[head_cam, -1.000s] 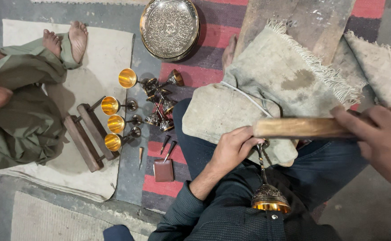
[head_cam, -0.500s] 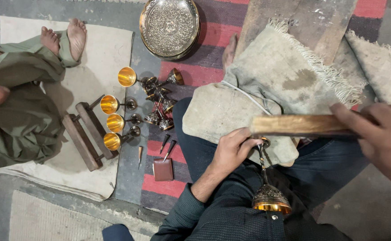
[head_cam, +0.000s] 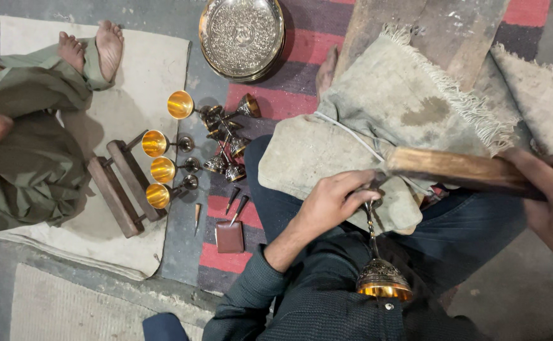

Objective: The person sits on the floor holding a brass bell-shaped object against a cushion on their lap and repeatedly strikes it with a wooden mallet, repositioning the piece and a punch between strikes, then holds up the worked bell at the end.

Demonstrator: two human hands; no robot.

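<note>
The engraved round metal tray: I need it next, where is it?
Head view, top centre: the engraved round metal tray lies on the floor, just above the gold-lined goblets.

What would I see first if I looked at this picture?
The shiny golden goblets lying in a row on the floor at left, and the big round patterned silver plate at the top. Near the middle, the left hand grips a goblet's stem while the right hand holds a wooden stick.
</note>
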